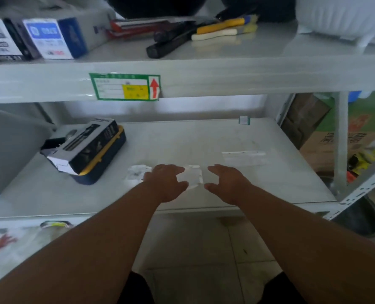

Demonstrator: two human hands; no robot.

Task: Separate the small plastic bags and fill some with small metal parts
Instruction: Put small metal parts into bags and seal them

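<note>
A small stack of clear plastic bags lies on the grey shelf between my two hands. My left hand has its fingers and thumb touching the stack's left edge, and I cannot tell if it grips it. A short gap separates the stack from my right hand, which is spread with nothing in it. Another small bag with dark specks inside rests just left of my left hand. A larger clear zip bag lies flat further right. I see no loose metal parts.
A blue and yellow tool case with a printed sleeve sits at the left of the shelf. The upper shelf overhangs, carrying boxes and tools. A metal upright and cardboard boxes stand at the right.
</note>
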